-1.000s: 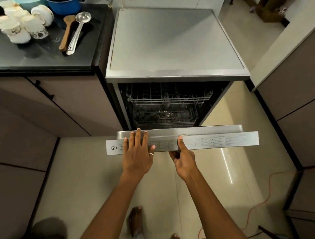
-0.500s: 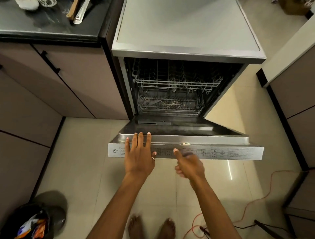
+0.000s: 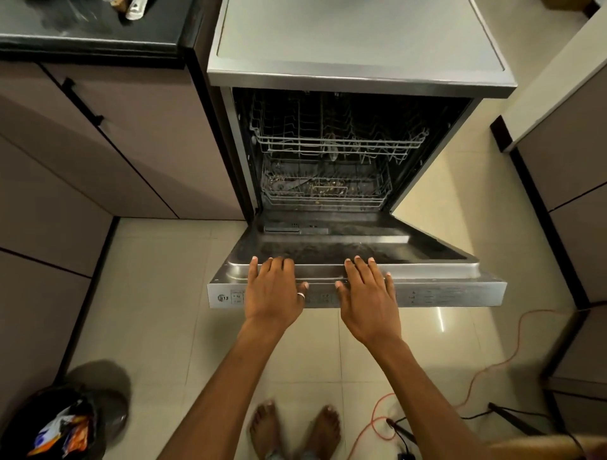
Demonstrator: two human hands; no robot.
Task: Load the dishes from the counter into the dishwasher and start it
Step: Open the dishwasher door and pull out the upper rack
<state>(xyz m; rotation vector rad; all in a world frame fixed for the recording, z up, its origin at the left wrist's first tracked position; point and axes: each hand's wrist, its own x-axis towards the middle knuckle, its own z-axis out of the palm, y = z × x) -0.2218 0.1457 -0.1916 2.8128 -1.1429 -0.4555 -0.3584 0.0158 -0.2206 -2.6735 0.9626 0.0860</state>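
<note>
The steel dishwasher (image 3: 358, 42) stands open, its door (image 3: 453, 295) lowered most of the way down. My left hand (image 3: 274, 289) and my right hand (image 3: 368, 295) both rest flat on the door's top edge, fingers spread, over the control strip. Inside, the wire upper rack (image 3: 338, 141) and lower rack (image 3: 325, 193) hold no dishes that I can make out. On the dark counter (image 3: 92, 36) at the upper left only the handle ends of a ladle (image 3: 136, 11) and a wooden spatula (image 3: 118, 2) show; the other dishes are out of frame.
Brown cabinets (image 3: 124, 138) flank the dishwasher on the left and more stand at the right. A black bin (image 3: 62, 423) with wrappers sits at the lower left. An orange cable (image 3: 489, 364) and black cords run over the tiled floor at the right, near my bare feet.
The door has swung down from a small gap to nearly flat. My right hand went from gripping the edge to lying flat on it. The view dropped, hiding most counter dishes.
</note>
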